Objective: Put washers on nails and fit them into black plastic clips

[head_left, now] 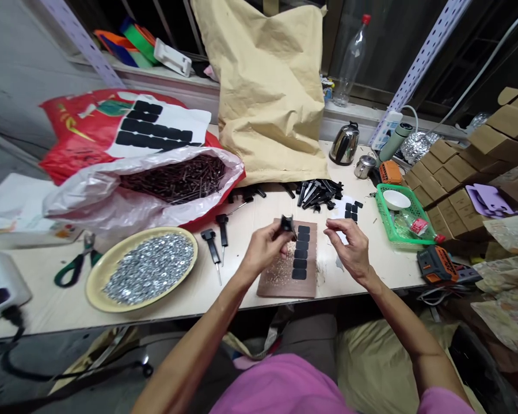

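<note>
My left hand is closed on a small black plastic part, held just above a brown board. A column of black oval pads lies on that board beside a patch of sawdust. My right hand hovers to the right of the board, its fingers pinched together near a white sheet of black pads; what it pinches is too small to name. A pile of black plastic parts lies behind the board. Two black-handled tools lie to the left.
A yellow dish of silvery small parts and green-handled pliers sit at left. A plastic bag of dark nails, a brown paper sack, a kettle, a green basket, an orange-black tool and cardboard boxes surround the work spot.
</note>
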`<action>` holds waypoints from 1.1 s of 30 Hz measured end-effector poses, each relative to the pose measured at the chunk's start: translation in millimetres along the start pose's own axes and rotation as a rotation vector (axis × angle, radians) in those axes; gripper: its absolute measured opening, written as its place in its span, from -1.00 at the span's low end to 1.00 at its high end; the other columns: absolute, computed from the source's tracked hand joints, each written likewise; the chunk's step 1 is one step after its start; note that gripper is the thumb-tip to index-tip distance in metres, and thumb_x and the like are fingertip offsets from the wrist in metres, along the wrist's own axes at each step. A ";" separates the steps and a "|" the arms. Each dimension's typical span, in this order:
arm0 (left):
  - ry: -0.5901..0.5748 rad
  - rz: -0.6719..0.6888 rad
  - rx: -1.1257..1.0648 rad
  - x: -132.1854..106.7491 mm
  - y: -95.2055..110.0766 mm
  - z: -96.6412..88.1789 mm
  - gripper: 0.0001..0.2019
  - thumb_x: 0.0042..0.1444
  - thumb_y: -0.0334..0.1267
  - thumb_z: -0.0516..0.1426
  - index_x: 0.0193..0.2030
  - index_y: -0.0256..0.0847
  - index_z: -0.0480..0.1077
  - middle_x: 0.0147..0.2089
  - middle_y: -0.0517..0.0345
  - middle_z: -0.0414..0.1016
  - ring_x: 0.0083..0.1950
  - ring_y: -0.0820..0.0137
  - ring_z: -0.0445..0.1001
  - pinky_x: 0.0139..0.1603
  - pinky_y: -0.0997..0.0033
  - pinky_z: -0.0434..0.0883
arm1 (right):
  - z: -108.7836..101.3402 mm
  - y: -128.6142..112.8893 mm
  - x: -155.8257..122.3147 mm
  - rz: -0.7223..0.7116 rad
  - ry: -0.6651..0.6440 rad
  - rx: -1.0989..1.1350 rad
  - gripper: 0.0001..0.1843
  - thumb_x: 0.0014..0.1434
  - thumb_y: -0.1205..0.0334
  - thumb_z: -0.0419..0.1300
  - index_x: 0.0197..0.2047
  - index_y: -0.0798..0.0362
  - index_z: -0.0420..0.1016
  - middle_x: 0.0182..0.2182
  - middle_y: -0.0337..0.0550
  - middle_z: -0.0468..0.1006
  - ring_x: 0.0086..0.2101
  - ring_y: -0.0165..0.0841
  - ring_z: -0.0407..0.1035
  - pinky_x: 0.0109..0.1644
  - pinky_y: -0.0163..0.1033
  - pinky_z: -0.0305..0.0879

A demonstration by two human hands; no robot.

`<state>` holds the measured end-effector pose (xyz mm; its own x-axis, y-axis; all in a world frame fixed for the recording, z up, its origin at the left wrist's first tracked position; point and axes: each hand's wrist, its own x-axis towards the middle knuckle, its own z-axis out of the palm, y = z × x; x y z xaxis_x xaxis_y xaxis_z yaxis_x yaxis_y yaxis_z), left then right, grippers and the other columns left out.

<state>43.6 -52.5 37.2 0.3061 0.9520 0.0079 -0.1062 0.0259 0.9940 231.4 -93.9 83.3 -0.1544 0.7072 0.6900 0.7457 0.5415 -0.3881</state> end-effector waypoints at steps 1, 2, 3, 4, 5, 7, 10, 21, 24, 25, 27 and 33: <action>0.001 -0.007 -0.011 0.9 0.0 -1.2 -0.80 -0.06 -0.19 0.16 -0.34 -0.27 0.44 -0.64 0.31 0.30 -0.67 0.51 0.29 -0.65 0.54 0.29 | 0.6 0.7 1.2 -0.001 0.002 0.003 -0.86 0.23 0.32 0.16 -0.13 -0.02 0.46 -0.29 -0.19 0.56 -0.28 -0.38 0.47 -0.22 -0.25 0.46; 0.004 -0.002 -0.019 1.6 0.2 -2.1 -0.81 -0.06 -0.19 0.17 -0.35 -0.27 0.44 -0.63 0.30 0.31 -0.67 0.52 0.30 -0.65 0.54 0.30 | 1.3 1.3 2.3 -0.002 0.001 0.007 -0.86 0.23 0.34 0.16 -0.14 -0.02 0.46 -0.29 -0.19 0.56 -0.29 -0.39 0.47 -0.23 -0.25 0.47; 0.011 0.008 -0.025 2.2 0.3 -2.9 -0.82 -0.07 -0.20 0.17 -0.36 -0.27 0.44 -0.61 0.29 0.32 -0.66 0.52 0.31 -0.64 0.55 0.31 | 2.1 1.7 3.3 -0.004 -0.005 0.011 -0.85 0.23 0.35 0.15 -0.14 -0.02 0.46 -0.30 -0.20 0.56 -0.31 -0.39 0.47 -0.24 -0.25 0.47; 0.016 0.018 -0.030 2.8 0.3 -3.6 -0.83 -0.08 -0.21 0.18 -0.37 -0.27 0.44 -0.60 0.29 0.34 -0.66 0.53 0.31 -0.64 0.55 0.31 | 3.0 2.1 4.2 -0.004 -0.012 0.015 -0.84 0.23 0.35 0.15 -0.14 -0.02 0.47 -0.30 -0.20 0.56 -0.33 -0.40 0.47 -0.25 -0.25 0.47; 0.022 0.025 -0.034 3.4 0.1 -4.3 -0.84 -0.08 -0.22 0.18 -0.36 -0.27 0.44 -0.58 0.28 0.35 -0.65 0.53 0.32 -0.64 0.55 0.32 | 4.1 2.4 5.2 -0.004 -0.019 0.018 -0.84 0.23 0.36 0.14 -0.14 -0.02 0.47 -0.30 -0.20 0.55 -0.34 -0.40 0.47 -0.26 -0.25 0.47; 0.038 0.027 -0.036 4.7 -0.6 -5.8 -0.85 -0.07 -0.24 0.18 -0.36 -0.26 0.45 -0.58 0.27 0.35 -0.65 0.53 0.32 -0.63 0.55 0.33 | 6.6 3.1 7.2 -0.007 -0.025 0.022 -0.84 0.23 0.36 0.13 -0.14 -0.02 0.46 -0.31 -0.19 0.55 -0.35 -0.40 0.47 -0.27 -0.25 0.47; 0.034 0.023 -0.030 6.6 -2.6 -8.6 -0.88 -0.06 -0.25 0.19 -0.40 -0.26 0.44 -0.60 0.27 0.34 -0.65 0.53 0.32 -0.63 0.55 0.33 | 11.1 4.3 10.8 -0.027 -0.028 0.027 -0.84 0.24 0.37 0.13 -0.15 -0.02 0.46 -0.33 -0.20 0.55 -0.35 -0.41 0.47 -0.27 -0.25 0.47; 0.088 -0.028 -0.044 12.3 -8.3 -25.3 -0.76 -0.07 -0.19 0.18 -0.28 -0.28 0.45 -0.49 0.21 0.42 -0.64 0.51 0.33 -0.63 0.50 0.36 | 25.9 5.8 25.2 0.025 -0.063 0.133 -0.84 0.27 0.33 0.09 -0.14 -0.01 0.46 -0.27 -0.19 0.51 -0.45 -0.47 0.46 -0.34 -0.28 0.48; 0.112 0.033 0.058 12.2 -9.1 -27.6 -0.87 -0.07 -0.24 0.15 -0.39 -0.25 0.43 -0.46 0.20 0.43 -0.66 0.56 0.31 -0.63 0.54 0.33 | 30.0 7.3 25.4 0.009 -0.060 0.086 -0.83 0.27 0.33 0.08 -0.13 -0.02 0.46 -0.28 -0.18 0.51 -0.44 -0.45 0.45 -0.31 -0.26 0.49; 0.132 0.060 0.084 12.2 -9.4 -28.8 -0.88 -0.06 -0.25 0.14 -0.41 -0.25 0.42 -0.46 0.20 0.43 -0.65 0.56 0.32 -0.62 0.55 0.33 | 31.1 7.4 24.9 -0.018 -0.061 0.058 -0.82 0.26 0.34 0.09 -0.12 -0.03 0.47 -0.27 -0.17 0.52 -0.40 -0.43 0.46 -0.28 -0.24 0.50; 0.164 0.085 0.087 12.3 -9.6 -31.5 -0.88 -0.06 -0.23 0.13 -0.42 -0.25 0.41 -0.48 0.21 0.42 -0.65 0.56 0.32 -0.61 0.56 0.34 | 33.4 6.3 23.8 -0.099 -0.076 0.024 -0.80 0.25 0.35 0.09 -0.11 -0.04 0.48 -0.27 -0.15 0.54 -0.30 -0.37 0.47 -0.21 -0.21 0.50; 0.063 -0.058 -0.100 8.3 -7.6 -29.1 -0.77 -0.13 -0.14 0.23 -0.39 -0.26 0.41 -0.60 0.29 0.35 -0.66 0.51 0.33 -0.66 0.55 0.34 | 48.3 -0.4 28.3 0.021 -0.273 0.111 -0.73 0.25 0.22 0.13 0.01 0.02 0.45 -0.18 -0.08 0.48 -0.36 -0.42 0.41 -0.26 -0.23 0.48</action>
<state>19.4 -35.9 26.5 0.2546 0.9652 -0.0591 -0.1850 0.1086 0.9767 195.4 -52.2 73.4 -0.3194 0.8066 0.4974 0.6771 0.5614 -0.4757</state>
